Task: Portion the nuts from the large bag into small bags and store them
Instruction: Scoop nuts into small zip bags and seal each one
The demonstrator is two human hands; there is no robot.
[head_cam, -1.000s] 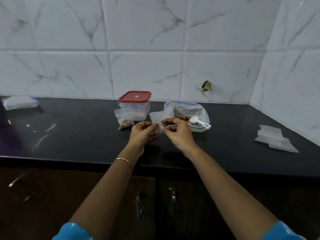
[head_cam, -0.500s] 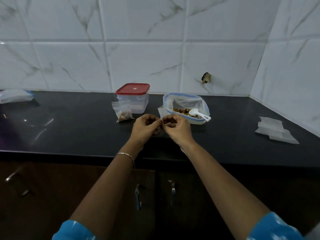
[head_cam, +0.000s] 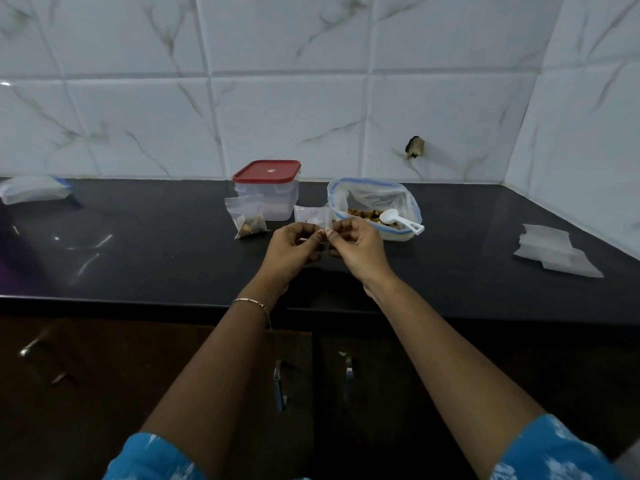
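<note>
Above the counter point(head_cam: 156, 258): I am holding one small bag point(head_cam: 311, 215) up in both hands, close to the front edge.
Left hand point(head_cam: 294, 249): my fingers point(head_cam: 313, 238) are curling in and pinching the bag's edge.
Right hand point(head_cam: 362, 252): my fingers point(head_cam: 343, 227) are pinching the same edge, touching the left ones.
Small bag: it is sticking up and to the left of the pinch. I cannot tell if it is sealed.
Big bag point(head_cam: 375, 197): it is sitting open just behind my right hand, with nuts point(head_cam: 360, 213) and a white scoop point(head_cam: 398, 219) inside, so that hand is nearer.
Filled bag point(head_cam: 247, 218): it is leaning by the red-lid box point(head_cam: 266, 188), behind my left hand.
Room: my hands are getting free space on both sides. Empty bags point(head_cam: 554, 252) are waiting well off to the right.
</note>
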